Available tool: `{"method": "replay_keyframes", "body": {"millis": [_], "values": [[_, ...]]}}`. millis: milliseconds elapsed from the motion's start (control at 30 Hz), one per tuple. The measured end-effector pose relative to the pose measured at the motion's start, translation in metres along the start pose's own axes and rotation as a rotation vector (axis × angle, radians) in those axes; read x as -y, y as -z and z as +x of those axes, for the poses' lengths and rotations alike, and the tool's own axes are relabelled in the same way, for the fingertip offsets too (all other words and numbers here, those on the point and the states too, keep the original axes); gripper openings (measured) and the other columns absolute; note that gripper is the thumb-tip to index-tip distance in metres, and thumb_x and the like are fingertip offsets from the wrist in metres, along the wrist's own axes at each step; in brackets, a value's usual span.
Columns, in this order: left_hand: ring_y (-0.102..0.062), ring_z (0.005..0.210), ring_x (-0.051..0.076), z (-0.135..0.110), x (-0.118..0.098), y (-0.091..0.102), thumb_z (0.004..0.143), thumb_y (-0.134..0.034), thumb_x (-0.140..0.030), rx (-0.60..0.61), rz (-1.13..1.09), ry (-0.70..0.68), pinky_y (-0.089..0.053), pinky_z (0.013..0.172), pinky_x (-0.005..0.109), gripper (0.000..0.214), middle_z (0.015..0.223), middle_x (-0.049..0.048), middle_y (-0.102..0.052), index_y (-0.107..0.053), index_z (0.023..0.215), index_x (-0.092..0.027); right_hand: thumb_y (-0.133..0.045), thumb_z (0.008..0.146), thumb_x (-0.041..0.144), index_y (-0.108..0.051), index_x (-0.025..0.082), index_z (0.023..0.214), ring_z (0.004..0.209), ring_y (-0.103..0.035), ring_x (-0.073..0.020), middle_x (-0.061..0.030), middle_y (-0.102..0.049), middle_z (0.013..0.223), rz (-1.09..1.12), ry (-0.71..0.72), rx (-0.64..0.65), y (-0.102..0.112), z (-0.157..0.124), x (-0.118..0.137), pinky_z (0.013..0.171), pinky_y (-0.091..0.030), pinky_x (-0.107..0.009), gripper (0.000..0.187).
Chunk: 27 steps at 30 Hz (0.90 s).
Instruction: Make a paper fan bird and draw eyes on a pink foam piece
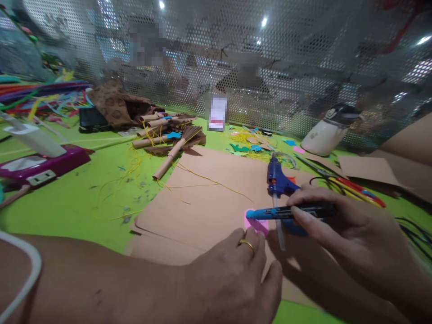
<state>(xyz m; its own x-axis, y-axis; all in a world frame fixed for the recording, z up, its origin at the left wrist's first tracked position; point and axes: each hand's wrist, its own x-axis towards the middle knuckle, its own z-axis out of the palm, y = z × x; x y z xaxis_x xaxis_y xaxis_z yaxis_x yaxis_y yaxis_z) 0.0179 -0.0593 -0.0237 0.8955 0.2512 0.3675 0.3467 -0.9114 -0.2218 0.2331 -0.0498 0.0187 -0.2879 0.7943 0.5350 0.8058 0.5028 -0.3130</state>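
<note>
My right hand (340,238) is closed around a dark marker pen (290,211), which lies nearly level and points left. Its blue front end is over the upper edge of a small pink paper cutout (261,225), though whether it touches is not clear. My left hand (232,274), with a gold ring on one finger, holds the near edge of the cutout under bent, close-set fingertips. Large sheets of brown kraft paper (202,193) lie beneath both. Just beyond my right hand rests a blue glue gun (278,175) with a clear glue stick in it.
Small brown paper brooms (172,155) tied with yellow string lie at the back left. A purple power strip (47,164) is at far left. Scissors (357,189), cables and a white bottle (327,130) stand or lie right. A perforated metal screen (189,67) closes the back.
</note>
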Motion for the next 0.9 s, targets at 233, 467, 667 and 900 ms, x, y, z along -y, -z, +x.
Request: {"method": "replay_keyframes", "body": {"millis": [233,467,667,900], "values": [[-0.063,0.098,0.035,-0.0017,-0.0002,-0.0015,0.09,-0.037,-0.018,-0.029,0.021,0.001,-0.048,0.084,0.047,0.031,0.101,0.0247,-0.067,-0.058,0.108,-0.004,-0.059,0.082,0.027,-0.062,0.027,0.089,0.068,-0.071,-0.0156,0.0009,-0.074,0.083,-0.013,-0.012,-0.074,0.0013,-0.0002,0.0009,0.048,-0.053,-0.018,0.008],[-0.063,0.099,0.036,-0.0012,0.0011,-0.0002,0.089,-0.04,-0.019,-0.019,0.028,-0.009,-0.047,0.085,0.048,0.033,0.103,0.0259,-0.067,-0.056,0.113,-0.003,-0.06,0.082,0.027,-0.063,0.028,0.089,0.065,-0.069,-0.0128,0.0033,-0.073,0.082,0.021,-0.089,-0.128,-0.0004,-0.0001,0.0025,0.051,-0.053,-0.017,0.008],[-0.064,0.095,0.034,-0.0008,0.0011,-0.0014,0.089,-0.038,-0.017,-0.046,0.026,-0.003,-0.048,0.083,0.047,0.03,0.1,0.0261,-0.067,-0.058,0.107,-0.004,-0.059,0.084,0.026,-0.062,0.028,0.094,0.068,-0.069,-0.0132,0.0027,-0.073,0.085,-0.002,-0.024,-0.053,-0.0004,-0.0012,-0.0011,0.054,-0.053,-0.018,0.011],[-0.064,0.097,0.033,0.0011,0.0018,-0.0004,0.09,-0.039,-0.017,-0.021,0.014,-0.012,-0.048,0.085,0.047,0.029,0.1,0.0256,-0.067,-0.057,0.108,-0.004,-0.06,0.083,0.026,-0.063,0.026,0.094,0.074,-0.071,-0.0161,0.0009,-0.074,0.087,0.01,0.004,-0.023,0.0017,-0.0002,-0.0018,0.058,-0.055,-0.021,0.011]]}}
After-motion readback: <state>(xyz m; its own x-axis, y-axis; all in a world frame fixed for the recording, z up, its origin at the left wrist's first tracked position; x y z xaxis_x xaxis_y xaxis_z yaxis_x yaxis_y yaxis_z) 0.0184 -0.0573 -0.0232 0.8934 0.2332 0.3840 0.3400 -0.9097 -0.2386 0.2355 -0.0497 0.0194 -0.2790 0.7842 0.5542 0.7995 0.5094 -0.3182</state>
